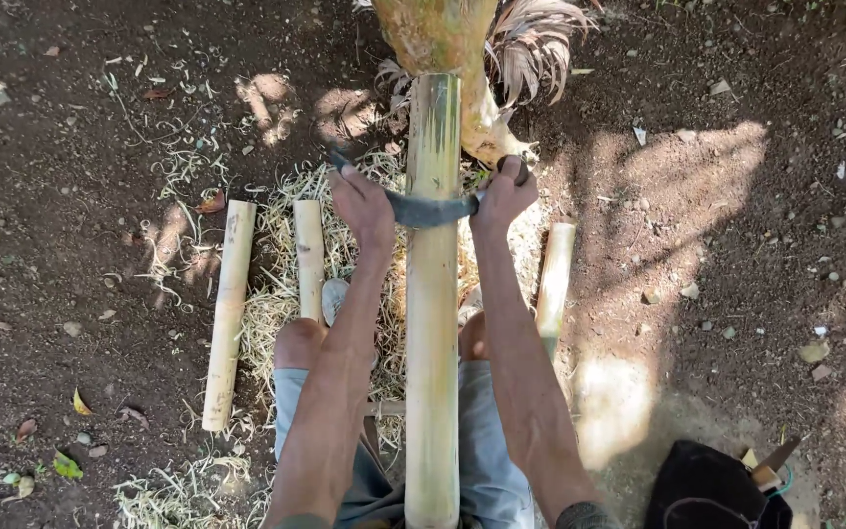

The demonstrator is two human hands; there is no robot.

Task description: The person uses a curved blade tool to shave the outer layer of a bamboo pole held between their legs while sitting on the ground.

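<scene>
At the bottom centre of the frame a long bamboo pole (432,323) runs up between the person's knees, its far end butted against a tree trunk (447,44) at top centre. Above mid-frame a dark curved blade (430,210) lies across the pole. The left hand (362,204) has its fingers closed around the blade's left end, and the right hand (503,194) grips the right end. Shavings (281,294) litter the ground under the pole. Shorter bamboo pieces (227,313) lie left of the pole and one (554,279) lies right, near the legs. Bare soil opens wide at right; a black bag (707,490) sits at lower right.
</scene>
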